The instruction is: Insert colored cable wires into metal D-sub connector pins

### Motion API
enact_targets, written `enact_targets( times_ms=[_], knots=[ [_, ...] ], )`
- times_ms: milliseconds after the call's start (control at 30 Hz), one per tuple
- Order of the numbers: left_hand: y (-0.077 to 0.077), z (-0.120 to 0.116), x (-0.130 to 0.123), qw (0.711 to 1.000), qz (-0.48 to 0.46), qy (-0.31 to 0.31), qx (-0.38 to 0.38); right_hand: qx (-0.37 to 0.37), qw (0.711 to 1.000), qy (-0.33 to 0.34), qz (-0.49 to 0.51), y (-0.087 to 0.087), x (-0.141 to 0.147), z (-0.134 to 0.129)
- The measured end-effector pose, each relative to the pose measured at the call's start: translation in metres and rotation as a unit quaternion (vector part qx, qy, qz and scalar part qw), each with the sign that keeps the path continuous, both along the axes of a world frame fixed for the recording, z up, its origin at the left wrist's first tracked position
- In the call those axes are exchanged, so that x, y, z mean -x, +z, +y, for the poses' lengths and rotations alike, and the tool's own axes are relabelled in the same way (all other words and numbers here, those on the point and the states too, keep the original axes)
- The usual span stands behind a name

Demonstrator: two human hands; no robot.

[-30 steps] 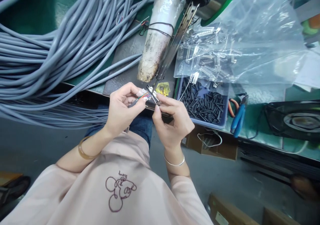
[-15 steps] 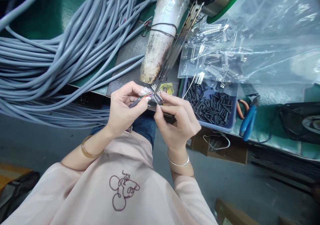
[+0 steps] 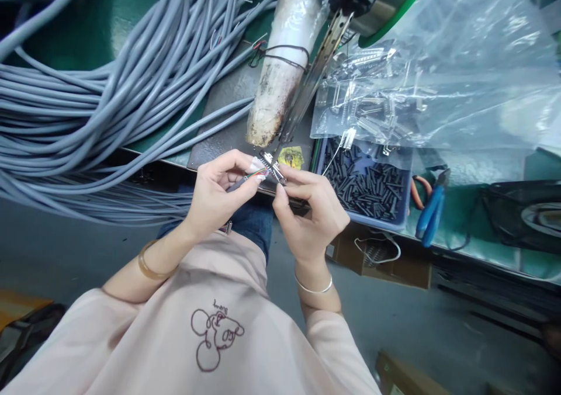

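My left hand (image 3: pixel 225 187), with white wrappings on its fingertips, pinches a grey cable (image 3: pixel 238 184) whose thin coloured wires (image 3: pixel 255 175) stick out at the end. Those wires meet a small multi-pin connector (image 3: pixel 272 166) between my two hands. Closed at thumb and forefinger, my right hand (image 3: pixel 311 202) is at the connector's right end. A thin strand of solder wire (image 3: pixel 332 161) runs down behind that hand and seems to pass into its fingers. Just above the connector is the tip of a soldering iron (image 3: pixel 311 79), angled downward.
A plastic-wrapped white tube (image 3: pixel 276 73) stands beside the iron. Bundled grey cables (image 3: pixel 118 91) cover the left. To the right are a blue tray (image 3: pixel 401 222) of small black pieces, a clear bag (image 3: pixel 460 91) of connectors, blue-handled cutters (image 3: pixel 432 214) and a solder spool (image 3: pixel 390 3).
The connector now shows more clearly between my fingers, a little apart from the iron's tip, which overlapped it before. Both hands have shifted only slightly.
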State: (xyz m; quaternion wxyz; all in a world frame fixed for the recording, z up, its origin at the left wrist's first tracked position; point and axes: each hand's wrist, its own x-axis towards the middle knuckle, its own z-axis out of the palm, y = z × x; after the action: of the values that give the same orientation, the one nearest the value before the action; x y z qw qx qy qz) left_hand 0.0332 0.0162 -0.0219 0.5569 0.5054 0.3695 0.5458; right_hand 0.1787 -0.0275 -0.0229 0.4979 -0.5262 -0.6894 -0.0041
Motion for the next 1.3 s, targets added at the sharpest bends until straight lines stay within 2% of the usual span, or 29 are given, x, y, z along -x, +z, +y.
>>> enact_targets(
  times_ms=[200, 667, 1100, 1167, 1267, 1300],
  knots=[
    [-0.002, -0.001, 0.002, 0.999, 0.039, 0.025, -0.026, -0.002, 1.000, 0.002, -0.011, 0.001, 0.000, 0.001],
    [0.005, 0.005, 0.006, 0.999, 0.020, -0.002, -0.028, -0.004, 1.000, 0.003, -0.006, 0.005, 0.001, 0.006],
    [0.009, -0.001, 0.005, 0.997, 0.029, -0.019, 0.071, -0.026, 0.998, -0.002, -0.059, 0.002, -0.002, -0.003],
    [0.011, -0.003, 0.009, 0.993, 0.005, -0.043, 0.107, 0.010, 0.999, -0.003, -0.034, 0.002, -0.002, -0.006],
    [0.012, -0.007, 0.016, 0.976, -0.058, -0.116, 0.177, 0.100, 0.994, 0.013, 0.032, 0.004, -0.003, -0.012],
    [0.012, -0.008, 0.017, 0.969, -0.067, -0.136, 0.196, 0.107, 0.993, 0.006, 0.056, 0.005, -0.004, -0.014]
  ],
)
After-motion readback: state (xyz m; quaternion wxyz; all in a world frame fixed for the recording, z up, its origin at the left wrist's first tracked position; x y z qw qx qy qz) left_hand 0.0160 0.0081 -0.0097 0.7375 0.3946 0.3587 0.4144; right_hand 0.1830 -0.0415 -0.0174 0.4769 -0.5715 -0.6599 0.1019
